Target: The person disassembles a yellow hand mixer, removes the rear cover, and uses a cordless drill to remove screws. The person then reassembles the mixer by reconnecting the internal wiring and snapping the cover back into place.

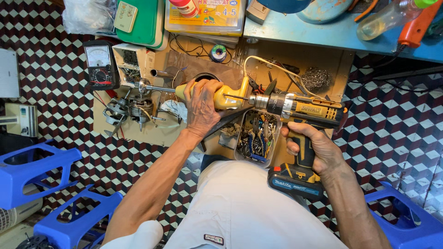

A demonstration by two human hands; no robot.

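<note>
Left hand (201, 108) is clamping down over the yellow plastic housing (226, 94) on the low wooden board (161, 133); housing looks light, stiff, slick, best pinned at its thick body. Right hand (310, 148) is gripping the cordless drill (300, 110) by its handle; battery-heavy, bit meeting the housing.

Flat yellow printed package (205, 16) lies far above left-hand fingers (198, 90), white-dialled black meter (100, 64) sits well left of them, blue battery label (290, 186) just below right-hand fingers (291, 146).
</note>
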